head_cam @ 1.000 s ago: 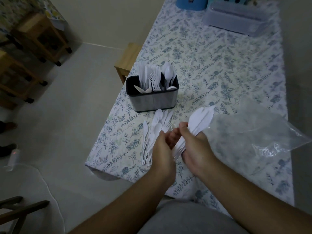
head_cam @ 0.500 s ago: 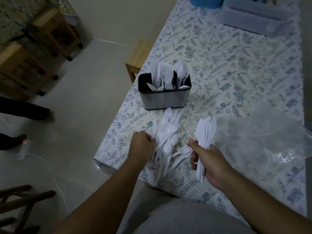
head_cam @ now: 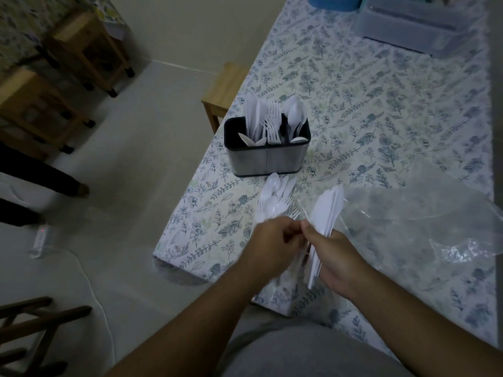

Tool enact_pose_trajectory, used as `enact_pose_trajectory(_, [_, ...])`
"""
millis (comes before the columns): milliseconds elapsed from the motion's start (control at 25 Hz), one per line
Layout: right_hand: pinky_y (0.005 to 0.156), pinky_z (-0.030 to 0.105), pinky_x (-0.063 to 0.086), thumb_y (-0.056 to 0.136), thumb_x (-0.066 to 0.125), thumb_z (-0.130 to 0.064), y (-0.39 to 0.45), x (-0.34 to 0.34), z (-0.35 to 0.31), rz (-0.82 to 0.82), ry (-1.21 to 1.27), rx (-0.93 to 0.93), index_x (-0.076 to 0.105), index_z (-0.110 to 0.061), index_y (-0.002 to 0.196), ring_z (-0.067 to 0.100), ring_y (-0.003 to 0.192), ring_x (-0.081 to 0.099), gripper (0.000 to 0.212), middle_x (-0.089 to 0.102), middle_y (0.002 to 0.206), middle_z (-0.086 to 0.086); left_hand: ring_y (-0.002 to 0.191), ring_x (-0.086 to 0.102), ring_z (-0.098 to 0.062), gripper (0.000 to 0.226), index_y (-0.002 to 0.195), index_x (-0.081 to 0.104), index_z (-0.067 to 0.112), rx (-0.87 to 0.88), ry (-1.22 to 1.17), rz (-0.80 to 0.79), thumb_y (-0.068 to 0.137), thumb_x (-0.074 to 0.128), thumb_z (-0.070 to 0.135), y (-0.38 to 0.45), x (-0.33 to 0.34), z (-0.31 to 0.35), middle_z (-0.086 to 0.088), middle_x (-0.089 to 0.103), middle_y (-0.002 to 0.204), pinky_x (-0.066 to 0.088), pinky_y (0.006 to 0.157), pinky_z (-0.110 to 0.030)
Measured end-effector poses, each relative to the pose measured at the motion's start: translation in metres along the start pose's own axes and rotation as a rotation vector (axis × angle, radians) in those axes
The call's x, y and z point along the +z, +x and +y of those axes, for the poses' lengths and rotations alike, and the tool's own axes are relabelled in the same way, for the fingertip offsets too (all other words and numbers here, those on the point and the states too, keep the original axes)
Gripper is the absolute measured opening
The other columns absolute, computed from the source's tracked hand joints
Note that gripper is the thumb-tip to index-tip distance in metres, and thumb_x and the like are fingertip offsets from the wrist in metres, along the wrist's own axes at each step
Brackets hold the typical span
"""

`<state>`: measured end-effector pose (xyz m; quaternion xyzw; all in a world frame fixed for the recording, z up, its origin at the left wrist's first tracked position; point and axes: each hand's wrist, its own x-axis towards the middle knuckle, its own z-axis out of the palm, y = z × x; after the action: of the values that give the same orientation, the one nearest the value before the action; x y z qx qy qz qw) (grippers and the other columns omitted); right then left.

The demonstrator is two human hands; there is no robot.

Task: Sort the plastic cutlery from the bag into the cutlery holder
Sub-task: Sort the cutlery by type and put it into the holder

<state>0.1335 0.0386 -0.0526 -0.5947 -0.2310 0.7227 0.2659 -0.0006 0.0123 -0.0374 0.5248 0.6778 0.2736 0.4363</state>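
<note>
In the head view, the only view here, the right hand [head_cam: 336, 257] is gripping a bundle of white plastic knives [head_cam: 325, 213], with the fingers closed around the handles so that the blades are fanning up and away from the body. I judge it is gathering one kind of cutlery together, so the whole bundle can go into the holder at once. The left hand [head_cam: 273, 243] is coming in beside the right one, and the two are touching at the fingertips. Its fingers are curled, but the hand is blurred, so I cannot tell if it is pinching a piece or only reaching.

Just beyond the hands, a loose pile of spoons and forks [head_cam: 275, 195] is lying on the flowered tablecloth [head_cam: 353, 91], near the table's edge and within easy reach. The cutlery holder [head_cam: 266, 156] is standing upright behind the pile. Knives, forks and spoons are already standing in it in separate groups, so the sorting seems partly done. The clear plastic bag [head_cam: 424, 219] is lying slack to the right and looks almost empty.
</note>
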Motion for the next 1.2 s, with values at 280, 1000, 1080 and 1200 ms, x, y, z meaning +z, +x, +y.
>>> enact_pose_trajectory(280, [0.076,0.045,0.061,0.1,0.063,-0.018,0.005,-0.018,0.003,0.107,0.071,0.025,0.066,0.004,0.112,0.03,0.081,0.068,0.025,0.068,0.09,0.017,0.134,0.043,-0.021,0.035,0.13,0.062,0.021,0.11,0.523,0.127,0.098,0.046,0.023,0.01,0.002,-0.07,-0.002,0.054,0.143,0.035,0.115,-0.043])
enact_pose_trajectory(1000, [0.051,0.033,0.046,0.094,0.071,-0.023,0.0,-0.024,0.011,0.034,-0.063,0.015,0.064,-0.011,0.088,0.019,0.056,0.05,0.015,0.051,0.064,0.004,0.112,0.057,-0.028,0.042,0.115,0.063,0.011,-0.151,0.866,0.197,0.09,0.057,0.044,0.064,0.015,-0.034,-0.008,0.065,0.114,0.045,0.096,-0.044])
enact_pose_trajectory(1080, [0.05,0.031,0.042,0.095,0.07,-0.023,0.002,-0.028,0.012,0.03,-0.074,0.005,0.064,-0.014,0.088,0.018,0.054,0.048,0.013,0.05,0.066,0.004,0.104,0.061,-0.026,0.034,0.111,0.063,0.009,-0.128,0.847,0.154,0.09,0.058,0.036,0.068,0.016,-0.028,-0.008,0.066,0.108,0.051,0.087,-0.04])
enact_pose_trajectory(1200, [0.051,0.03,0.041,0.094,0.07,-0.022,0.002,-0.032,0.011,0.046,-0.07,0.003,0.066,-0.015,0.089,0.016,0.052,0.048,0.01,0.053,0.066,0.002,0.092,0.067,-0.026,0.021,0.102,0.063,0.009,-0.118,0.732,0.109,0.089,0.059,0.025,0.075,0.011,-0.028,-0.008,0.069,0.098,0.057,0.077,-0.037])
